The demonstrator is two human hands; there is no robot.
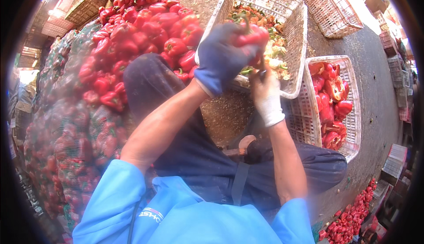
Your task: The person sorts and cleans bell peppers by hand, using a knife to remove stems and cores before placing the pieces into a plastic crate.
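My left hand (223,54), in a blue glove, is closed round a red bell pepper (254,36) with its green stem upward. My right hand (267,91), in a white glove, is just below the pepper with its fingers closed. A small dark, shiny piece shows at those fingertips; its kind cannot be made out. Both hands are over the near left edge of a white plastic crate (299,45), where pepper cores and green stems (276,51) lie. To the right, a second white crate (353,111) holds opened red pepper pieces (329,104).
A big heap of whole red peppers (150,27) spreads at the far left. Filled mesh sacks (70,138) line the left side. Another crate (329,7) stands at the far right. More red peppers (351,217) lie on the ground at lower right. My bent legs (185,155) flank the work area.
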